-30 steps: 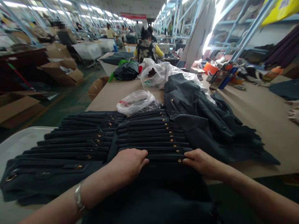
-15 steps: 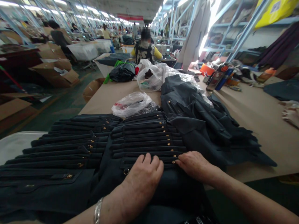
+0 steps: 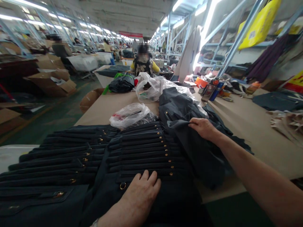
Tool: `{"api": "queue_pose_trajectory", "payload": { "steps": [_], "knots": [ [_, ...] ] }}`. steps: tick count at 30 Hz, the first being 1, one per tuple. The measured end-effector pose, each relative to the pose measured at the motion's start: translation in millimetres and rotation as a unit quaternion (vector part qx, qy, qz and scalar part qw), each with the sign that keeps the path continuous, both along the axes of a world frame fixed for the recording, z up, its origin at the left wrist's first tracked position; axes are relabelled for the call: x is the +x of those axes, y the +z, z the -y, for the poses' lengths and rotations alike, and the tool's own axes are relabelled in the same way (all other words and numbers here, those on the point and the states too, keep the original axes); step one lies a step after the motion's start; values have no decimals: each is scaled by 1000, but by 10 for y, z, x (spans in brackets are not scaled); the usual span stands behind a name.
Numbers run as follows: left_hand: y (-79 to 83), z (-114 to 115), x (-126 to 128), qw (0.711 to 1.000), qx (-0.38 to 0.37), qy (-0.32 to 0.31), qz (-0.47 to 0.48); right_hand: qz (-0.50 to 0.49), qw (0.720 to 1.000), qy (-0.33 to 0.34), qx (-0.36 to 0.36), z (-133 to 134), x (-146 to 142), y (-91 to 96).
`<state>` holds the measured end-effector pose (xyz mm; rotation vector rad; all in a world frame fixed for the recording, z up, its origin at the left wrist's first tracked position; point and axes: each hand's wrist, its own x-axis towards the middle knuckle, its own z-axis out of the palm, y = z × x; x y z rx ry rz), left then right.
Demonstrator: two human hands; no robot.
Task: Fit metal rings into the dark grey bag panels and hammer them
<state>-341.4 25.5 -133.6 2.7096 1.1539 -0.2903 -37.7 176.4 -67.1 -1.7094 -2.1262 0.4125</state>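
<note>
Two overlapping rows of dark fabric pieces with gold studs [image 3: 142, 148] lie fanned out on the brown table [image 3: 248, 126]. My left hand [image 3: 139, 192] rests flat, fingers stretched, on the nearest piece of the right row, beside a gold ring. My right hand [image 3: 201, 127] reaches out to a loose heap of dark garments [image 3: 189, 119] on the right and pinches the edge of its top piece.
A crumpled clear plastic bag [image 3: 130, 114] lies behind the rows, and larger bags [image 3: 153, 85] sit farther back. Bottles [image 3: 211, 90] and clutter stand at the back right. A seated person [image 3: 143, 63] works at the table's far end. Cardboard boxes [image 3: 52, 82] line the left aisle.
My right hand left the front piece's edge and moved forward and right to grip the garment heap. My left hand stayed flat on the front piece. The camera tilted up a little.
</note>
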Motion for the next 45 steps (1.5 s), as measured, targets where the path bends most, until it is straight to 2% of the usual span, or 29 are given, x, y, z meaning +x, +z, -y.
{"api": "queue_pose_trajectory", "payload": {
  "steps": [2,5,7,9,11,12,14,15,17,19,22,23,25,28,30,34,40,43,45],
  "knots": [
    [-46,-3,-9,1000,1,7,1,-162,985,-45,21,-1,160,233],
    [-32,-13,-4,1000,-6,14,2,-392,913,-114,14,-24,456,533],
    [38,-24,8,1000,-15,16,2,-454,881,-131,8,-53,645,607],
    [125,-33,21,1000,-27,15,-4,-452,881,-138,-3,-76,795,564],
    [182,-39,27,999,-36,13,-11,-404,902,-154,-17,-83,904,437],
    [190,-41,27,999,-39,14,-16,-346,923,-165,-22,-79,950,359],
    [162,-40,21,999,-38,18,-16,-179,964,-193,-26,-57,1052,207],
    [130,-39,15,999,-35,21,-14,-94,973,-208,-24,-38,1116,143],
    [56,-33,2,999,-31,27,-6,31,969,-243,-18,19,1275,50],
    [-3,-28,-6,999,-31,33,1,81,957,-280,-10,98,1436,8],
    [-27,-26,3,998,-37,42,-10,188,930,-308,65,205,1531,-1],
    [-23,-28,10,998,-36,44,-17,235,924,-287,97,220,1500,-5],
    [-9,-32,22,998,-30,39,-27,322,923,-176,115,207,1355,-39],
    [4,-37,27,999,-22,27,-27,408,911,51,30,109,1072,-159],
    [9,-36,22,999,-20,26,-20,445,887,124,-6,31,952,-245],
    [16,-22,5,1000,-18,21,-8,456,874,163,-18,-96,975,-294],
    [-6,14,-5,999,4,20,26,453,857,247,-13,-205,1129,-191],
    [24,16,-14,999,-2,21,40,436,865,246,10,-173,1131,-2],
    [106,-18,-47,998,-25,16,53,425,879,216,24,-126,1148,242]
  ]
}}
